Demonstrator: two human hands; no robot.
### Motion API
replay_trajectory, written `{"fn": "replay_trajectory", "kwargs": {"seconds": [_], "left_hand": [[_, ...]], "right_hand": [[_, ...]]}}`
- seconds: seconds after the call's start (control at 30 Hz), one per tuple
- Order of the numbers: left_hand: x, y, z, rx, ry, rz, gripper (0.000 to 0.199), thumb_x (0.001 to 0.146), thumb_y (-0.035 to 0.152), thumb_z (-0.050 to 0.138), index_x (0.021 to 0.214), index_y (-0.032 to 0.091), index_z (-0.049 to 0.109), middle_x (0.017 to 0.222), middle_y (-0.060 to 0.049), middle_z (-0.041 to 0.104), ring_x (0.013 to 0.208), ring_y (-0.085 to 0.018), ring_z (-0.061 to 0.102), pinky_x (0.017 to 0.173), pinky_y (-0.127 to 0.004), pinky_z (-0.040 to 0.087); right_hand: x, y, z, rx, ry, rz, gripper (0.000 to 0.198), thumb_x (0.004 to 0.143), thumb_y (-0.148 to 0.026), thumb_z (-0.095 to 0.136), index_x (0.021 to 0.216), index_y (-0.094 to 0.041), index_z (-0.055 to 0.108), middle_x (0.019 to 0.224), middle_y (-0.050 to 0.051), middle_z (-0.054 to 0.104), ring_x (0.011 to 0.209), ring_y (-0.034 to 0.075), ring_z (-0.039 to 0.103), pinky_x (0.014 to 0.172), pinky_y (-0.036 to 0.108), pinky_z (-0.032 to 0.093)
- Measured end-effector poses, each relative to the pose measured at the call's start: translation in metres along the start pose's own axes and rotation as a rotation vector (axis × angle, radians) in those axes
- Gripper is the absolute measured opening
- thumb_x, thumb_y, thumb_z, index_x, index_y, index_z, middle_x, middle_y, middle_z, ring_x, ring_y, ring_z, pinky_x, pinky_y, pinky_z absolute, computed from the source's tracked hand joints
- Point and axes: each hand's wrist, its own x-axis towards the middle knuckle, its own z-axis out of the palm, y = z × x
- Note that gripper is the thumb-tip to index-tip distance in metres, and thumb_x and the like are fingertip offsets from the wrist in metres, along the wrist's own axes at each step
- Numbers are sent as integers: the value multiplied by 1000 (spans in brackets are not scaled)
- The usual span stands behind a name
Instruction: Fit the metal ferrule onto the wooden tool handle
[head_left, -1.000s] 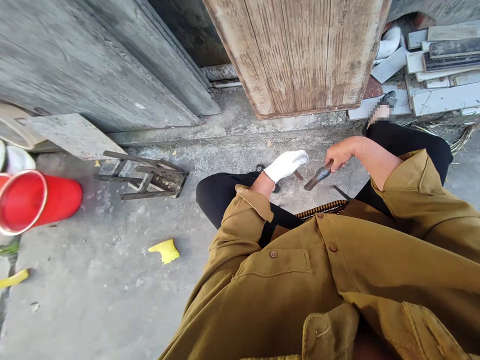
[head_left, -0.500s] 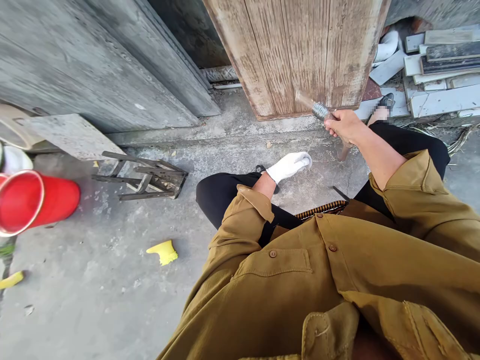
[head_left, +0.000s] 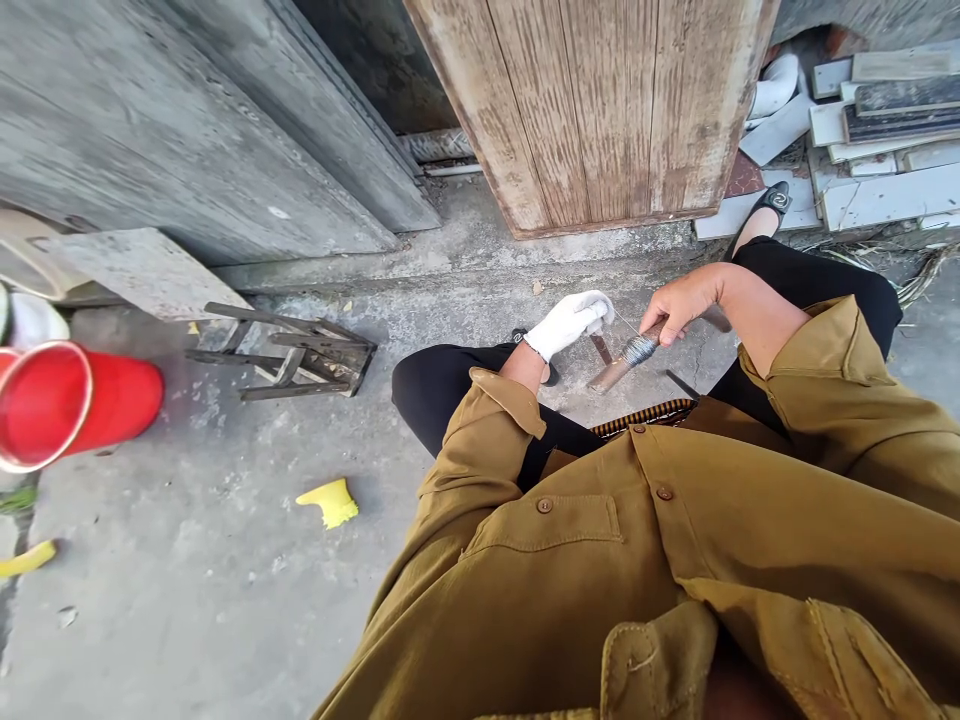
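Note:
My right hand point(head_left: 686, 305), bare, is wrapped round a wooden stick point(head_left: 613, 374) that points down and to the left. Thin grey metal wire point(head_left: 640, 349) is wound in a coil round the stick, just beyond my fingers. A strand runs from the coil to my left hand point(head_left: 570, 320), which wears a white glove and is closed on the wire. A short brown piece point(head_left: 601, 349) shows below the glove; whether it joins the stick I cannot tell. Part of a yellow-and-black woven seat edge point(head_left: 645, 415) shows between my legs.
A wooden panel point(head_left: 592, 120) stands ahead above a low concrete step point(head_left: 465, 255). To the left are a small wooden stool point(head_left: 292, 355) lying on its side, a red bucket point(head_left: 120, 398) and a yellow scrap point(head_left: 332, 502). Stacked boards point(head_left: 892, 200) lie at the far right.
My right hand has swung the wire-wound stick from pointing up toward the panel to pointing down-left, nearer my body. My gloved left hand has shifted slightly left and up.

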Motion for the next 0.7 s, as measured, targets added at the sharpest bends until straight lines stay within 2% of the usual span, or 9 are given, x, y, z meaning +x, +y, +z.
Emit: {"fn": "replay_trajectory", "kwargs": {"seconds": [0.07,0.13,0.23,0.33,0.43,0.47,0.53,0.63,0.7], "left_hand": [[1,0,1,-2,32,-19,49,94,67,68,87,19,65,71,-2,61,61,-13,51,63,-30,44],[1,2,4,11,46,-66,42,94,60,74,85,20,66,66,-1,61,60,-14,54,63,-31,45],[2,7,8,23,37,-98,30,96,45,78,83,22,66,62,-1,62,59,-15,56,61,-30,42],[2,10,11,37,12,-110,22,97,29,75,80,20,66,57,1,59,55,-12,52,59,-27,40],[0,12,13,40,-14,-114,18,94,19,72,77,18,67,57,2,59,53,-11,50,59,-25,40],[0,12,13,35,-24,-108,17,93,17,72,76,18,67,58,2,60,53,-11,50,59,-25,40],[-2,12,11,21,-37,-87,15,92,16,71,77,19,69,60,1,61,53,-12,51,58,-26,40],[-4,12,5,-14,-5,-34,16,94,22,69,78,19,69,65,0,63,56,-12,50,58,-26,40],[-4,11,-1,-41,29,3,19,95,30,67,79,18,68,71,-1,64,57,-11,50,59,-25,40]], "right_hand": [[-8,-3,-1,124,95,-198,42,79,-51,90,96,-16,76,77,-1,66,68,11,59,68,23,48],[-15,-7,-1,274,293,-356,41,79,-50,92,90,-16,72,78,0,66,67,11,57,66,23,48],[-14,-13,1,504,653,-451,40,84,-43,91,80,-18,61,75,1,63,64,10,53,63,23,47],[-3,-14,-1,628,1004,-348,32,94,-32,80,80,-19,55,74,2,59,61,10,51,60,24,47],[9,-6,-7,460,1253,-39,17,100,-22,68,88,-17,58,78,5,62,67,14,58,65,27,49],[11,-3,-9,314,1281,93,13,100,-21,68,91,-16,61,82,7,65,73,18,63,70,29,51],[12,3,-12,-24,1236,328,10,99,-22,72,99,-13,68,93,13,71,92,27,70,82,36,54],[12,6,-10,-338,988,505,17,99,-26,76,107,-11,76,107,19,74,109,36,71,91,41,52],[12,6,-6,-363,738,504,13,96,-23,79,104,-13,79,98,16,75,99,33,73,86,39,51]]}}
